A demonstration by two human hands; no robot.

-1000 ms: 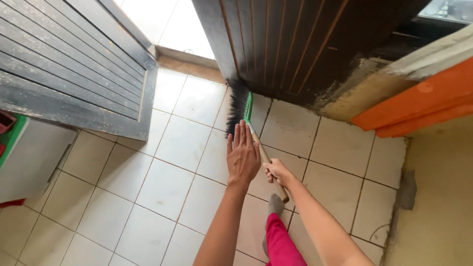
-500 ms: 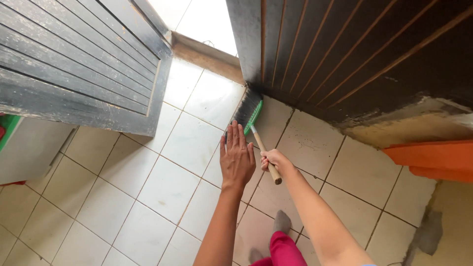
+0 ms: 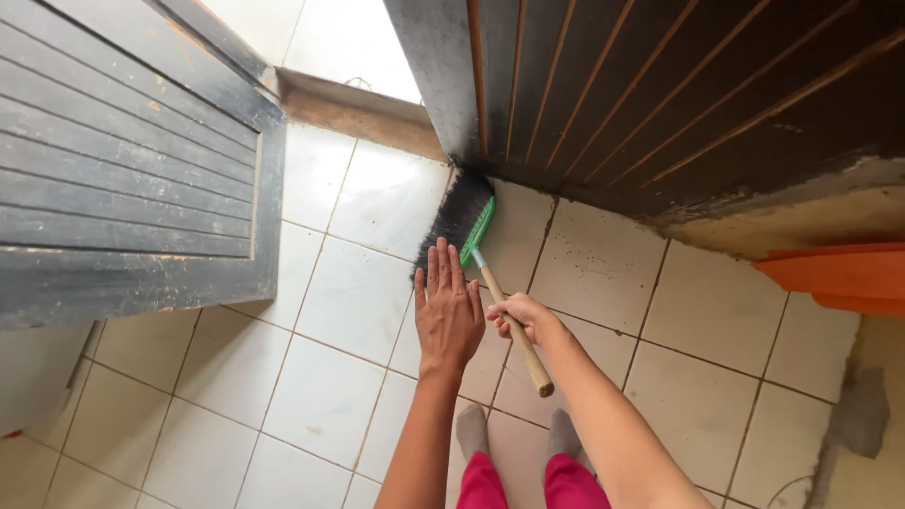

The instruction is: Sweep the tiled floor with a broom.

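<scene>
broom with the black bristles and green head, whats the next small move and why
Probably draw the green-headed black-bristle broom back along the white tiled floor. Its bristles are pressed into the corner by the dark slatted door, the right hand grips the wooden handle, and the left hand hovers open.

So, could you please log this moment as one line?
right hand: grips broom handle | left hand: open, empty | bristles by dark door | tiled floor

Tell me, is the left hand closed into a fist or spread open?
Spread open. The left hand is flat, fingers extended, holding nothing, beside the broom, whose wooden handle the right hand grips.
</scene>
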